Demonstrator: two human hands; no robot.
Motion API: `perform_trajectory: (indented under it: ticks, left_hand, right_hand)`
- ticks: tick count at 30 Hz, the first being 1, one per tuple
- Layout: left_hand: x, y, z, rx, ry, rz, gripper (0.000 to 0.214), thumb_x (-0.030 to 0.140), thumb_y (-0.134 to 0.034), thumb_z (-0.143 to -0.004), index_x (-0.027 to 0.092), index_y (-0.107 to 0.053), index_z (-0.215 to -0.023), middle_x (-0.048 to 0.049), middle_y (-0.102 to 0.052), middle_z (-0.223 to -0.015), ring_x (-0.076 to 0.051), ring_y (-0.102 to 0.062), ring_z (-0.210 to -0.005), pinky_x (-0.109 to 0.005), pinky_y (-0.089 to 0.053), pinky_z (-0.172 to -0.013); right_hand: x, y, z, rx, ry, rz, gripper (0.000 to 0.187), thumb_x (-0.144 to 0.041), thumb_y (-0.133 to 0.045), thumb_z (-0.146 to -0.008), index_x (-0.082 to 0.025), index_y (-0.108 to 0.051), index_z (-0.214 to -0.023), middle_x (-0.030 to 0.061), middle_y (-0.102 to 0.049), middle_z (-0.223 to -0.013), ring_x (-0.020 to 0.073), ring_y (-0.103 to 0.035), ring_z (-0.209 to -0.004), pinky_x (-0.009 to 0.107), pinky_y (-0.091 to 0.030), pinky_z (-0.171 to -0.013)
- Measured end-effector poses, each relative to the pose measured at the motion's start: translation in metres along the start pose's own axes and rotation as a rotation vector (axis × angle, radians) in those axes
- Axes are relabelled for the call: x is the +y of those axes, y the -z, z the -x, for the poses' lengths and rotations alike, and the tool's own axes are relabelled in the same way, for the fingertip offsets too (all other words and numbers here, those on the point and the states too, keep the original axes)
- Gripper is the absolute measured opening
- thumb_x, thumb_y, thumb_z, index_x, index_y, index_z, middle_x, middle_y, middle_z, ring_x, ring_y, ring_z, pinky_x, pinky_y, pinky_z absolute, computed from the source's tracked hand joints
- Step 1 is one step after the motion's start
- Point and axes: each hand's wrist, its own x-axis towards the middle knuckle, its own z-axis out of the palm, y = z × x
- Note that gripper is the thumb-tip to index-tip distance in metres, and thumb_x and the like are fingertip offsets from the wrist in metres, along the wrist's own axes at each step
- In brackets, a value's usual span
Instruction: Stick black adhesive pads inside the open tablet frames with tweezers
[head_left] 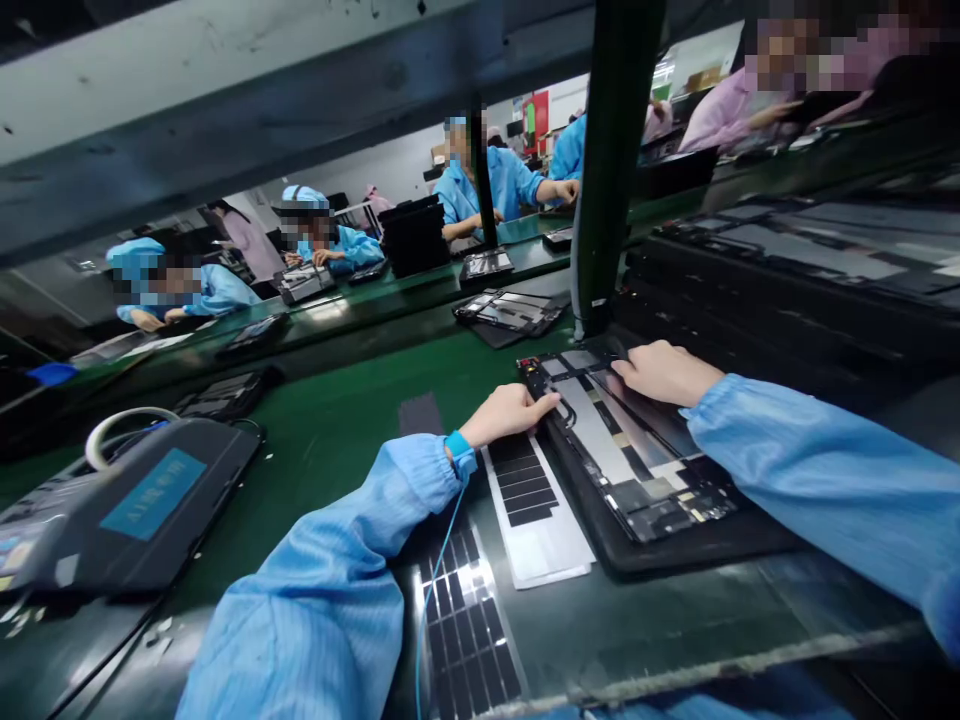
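Note:
An opened tablet [611, 440], its grey battery cells and circuit parts exposed, lies on a black padded mat [622, 560] in front of me. My left hand [510, 412] is closed at the tablet's upper left corner, thumb on its edge and the other fingers curled. At the upper right edge, my right hand [667, 372] grips the tablet with fingers bent over the rim. Under my left wrist is a white sheet of black adhesive strips [529, 485]. A clear sheet of black rectangular stickers [469, 620] lies closer to me. A blue wrist strap [459, 447] circles my left wrist.
A grey machine with a blue label [154, 490] stands at left. Stacked opened tablets [810, 240] rise at right, beside a dark green post [611, 170]. Another opened tablet [510, 312] lies beyond my hands. Several co-workers in blue sit across the line.

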Motion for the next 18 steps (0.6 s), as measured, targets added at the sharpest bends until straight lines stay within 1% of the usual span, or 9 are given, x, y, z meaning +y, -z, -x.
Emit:
perform_trajectory:
  ticks: [2,4,6,8,11,13,15,16,18]
  left_hand:
    - [0.003,-0.002,-0.003,0.114,-0.019,0.127,0.033,0.042,-0.051,-0.082,0.018,-0.041,-0.063,0.0047,-0.043,-0.052,-0.008,-0.044,-0.049,-0.020,-0.037,-0.053]
    - [0.006,0.001,-0.009,0.262,-0.031,0.241,0.024,0.033,-0.050,-0.083,0.019,-0.035,-0.070,0.0067,-0.039,-0.058,-0.006,-0.041,-0.052,-0.017,-0.035,-0.052]
    - [0.005,0.013,-0.018,0.394,-0.034,0.334,0.023,0.024,-0.053,-0.081,0.020,-0.032,-0.073,0.0077,-0.036,-0.060,-0.005,-0.039,-0.053,-0.015,-0.034,-0.053]
    - [-0.002,0.033,-0.027,0.518,-0.015,0.392,0.024,0.018,-0.054,-0.079,0.020,-0.031,-0.072,0.0077,-0.036,-0.061,-0.005,-0.040,-0.055,-0.015,-0.035,-0.054]
    - [-0.026,0.075,-0.039,0.760,0.079,0.403,0.022,0.017,-0.051,-0.081,0.019,-0.031,-0.071,0.0061,-0.038,-0.067,-0.005,-0.043,-0.062,-0.015,-0.037,-0.060]
    - [-0.049,0.104,-0.041,0.943,0.174,0.390,0.016,0.018,-0.046,-0.085,0.019,-0.034,-0.075,0.0045,-0.041,-0.074,-0.006,-0.046,-0.070,-0.016,-0.039,-0.065]
    - [-0.075,0.128,-0.039,1.090,0.278,0.370,0.008,0.021,-0.040,-0.090,0.018,-0.039,-0.083,0.0018,-0.047,-0.082,-0.008,-0.049,-0.080,-0.020,-0.040,-0.073]
    - [-0.087,0.137,-0.036,1.137,0.325,0.357,0.008,0.022,-0.038,-0.091,0.017,-0.042,-0.088,0.0000,-0.049,-0.087,-0.010,-0.050,-0.085,-0.023,-0.041,-0.077]
    - [-0.111,0.149,-0.029,1.157,0.388,0.328,0.018,0.028,-0.040,-0.092,0.014,-0.048,-0.100,-0.0043,-0.053,-0.099,-0.014,-0.053,-0.092,-0.030,-0.045,-0.081]
  right_hand:
    - [0.001,0.004,-0.003,-0.027,-0.021,-0.044,0.033,-0.032,-0.040,-0.089,-0.008,-0.061,-0.079,0.0214,-0.061,-0.094,0.0314,-0.060,-0.091,0.038,-0.045,-0.077]
    - [-0.001,0.006,-0.003,-0.046,-0.024,-0.107,0.034,-0.033,-0.038,-0.091,-0.011,-0.058,-0.074,0.0160,-0.062,-0.088,0.0250,-0.061,-0.085,0.032,-0.047,-0.075]
    - [-0.006,0.006,0.000,-0.053,-0.012,-0.185,0.036,-0.034,-0.032,-0.094,-0.013,-0.055,-0.076,0.0118,-0.063,-0.086,0.0179,-0.062,-0.077,0.025,-0.048,-0.067]
    - [-0.011,0.002,0.003,-0.063,0.004,-0.253,0.037,-0.035,-0.025,-0.096,-0.014,-0.051,-0.081,0.0101,-0.063,-0.086,0.0131,-0.062,-0.068,0.020,-0.048,-0.060]
    - [-0.017,-0.008,0.007,-0.125,0.044,-0.275,0.036,-0.034,-0.024,-0.096,-0.015,-0.047,-0.077,0.0082,-0.063,-0.073,0.0119,-0.059,-0.054,0.021,-0.047,-0.053]
    - [-0.019,-0.015,0.007,-0.147,0.098,-0.231,0.033,-0.033,-0.029,-0.095,-0.016,-0.046,-0.072,0.0079,-0.062,-0.069,0.0149,-0.059,-0.054,0.025,-0.046,-0.055]
    - [-0.020,-0.022,0.006,-0.124,0.170,-0.165,0.029,-0.032,-0.034,-0.093,-0.016,-0.049,-0.074,0.0106,-0.063,-0.080,0.0208,-0.062,-0.070,0.030,-0.046,-0.064]
    - [-0.019,-0.025,0.006,-0.108,0.206,-0.132,0.027,-0.031,-0.035,-0.092,-0.016,-0.051,-0.076,0.0118,-0.064,-0.088,0.0240,-0.061,-0.082,0.032,-0.045,-0.071]
    - [-0.019,-0.030,0.007,-0.085,0.262,-0.072,0.024,-0.032,-0.038,-0.091,-0.017,-0.054,-0.082,0.0123,-0.062,-0.101,0.0285,-0.057,-0.097,0.037,-0.042,-0.080]
